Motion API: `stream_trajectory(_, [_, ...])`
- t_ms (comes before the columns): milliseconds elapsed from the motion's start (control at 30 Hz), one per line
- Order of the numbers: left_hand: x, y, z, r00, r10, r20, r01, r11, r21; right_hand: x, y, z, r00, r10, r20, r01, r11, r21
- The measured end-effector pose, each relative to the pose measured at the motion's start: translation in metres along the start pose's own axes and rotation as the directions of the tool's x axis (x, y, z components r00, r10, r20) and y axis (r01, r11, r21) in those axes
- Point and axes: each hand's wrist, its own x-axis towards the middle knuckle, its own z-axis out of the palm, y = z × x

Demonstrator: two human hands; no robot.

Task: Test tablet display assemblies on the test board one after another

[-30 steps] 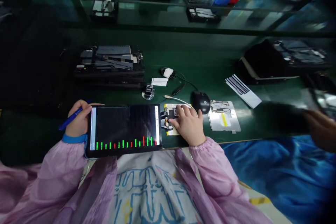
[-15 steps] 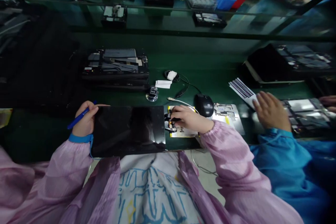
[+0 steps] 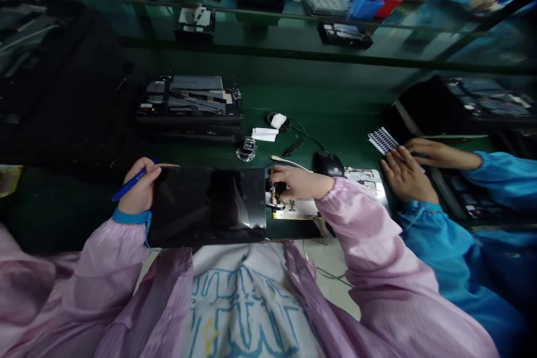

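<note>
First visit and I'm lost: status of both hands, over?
Left hand: gripping blue pen, at black screen edge. Right hand: over yellow-edged panel. Close by: mouse, white cable.

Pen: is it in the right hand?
No, the left hand holds the pen, at the left edge of the dark screen.

The screen lost its coloured bars and went black. The right hand turned sideways over the board. A co-worker's hands reached the keyboard sheet.
</note>
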Motion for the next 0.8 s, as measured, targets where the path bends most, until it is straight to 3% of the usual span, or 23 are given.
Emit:
stream_trajectory(267, [-0.001,0.000,0.001,1.000,0.008,-0.004,-0.008,1.000,-0.009,0.005,-0.007,-0.002,0.996,0.055,0.072,-0.049,0.995,-0.088])
stream_trajectory(700, [0.001,-0.002,-0.003,1.000,0.008,0.012,-0.007,1.000,-0.022,0.004,-0.024,0.004,0.981,0.193,-0.014,-0.189,0.942,-0.276])
stream_trajectory(800, [0.000,-0.002,-0.004,1.000,-0.002,0.015,0.003,1.000,-0.029,-0.006,-0.028,0.009,0.965,0.237,-0.111,-0.258,0.935,-0.244])
